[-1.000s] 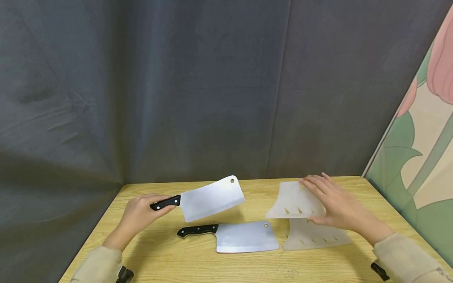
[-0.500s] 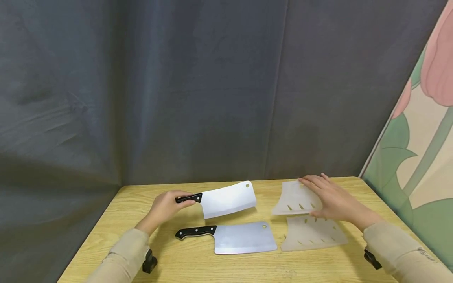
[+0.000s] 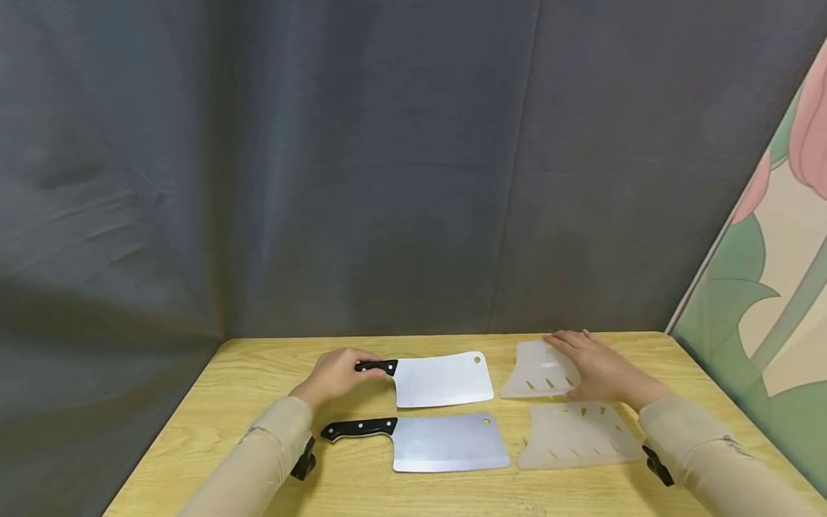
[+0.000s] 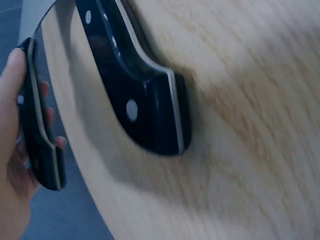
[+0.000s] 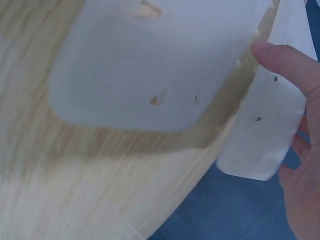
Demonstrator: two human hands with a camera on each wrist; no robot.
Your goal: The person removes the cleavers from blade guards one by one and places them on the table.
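Wooden table (image 3: 271, 373) before a grey curtain (image 3: 323, 165)

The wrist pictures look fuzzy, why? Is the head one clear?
Left wrist view: the knife handle is so close it blurs, and the table smears. Right wrist view: the cover looks soft and pale. Head view: sharp, evenly lit, soft shadows.
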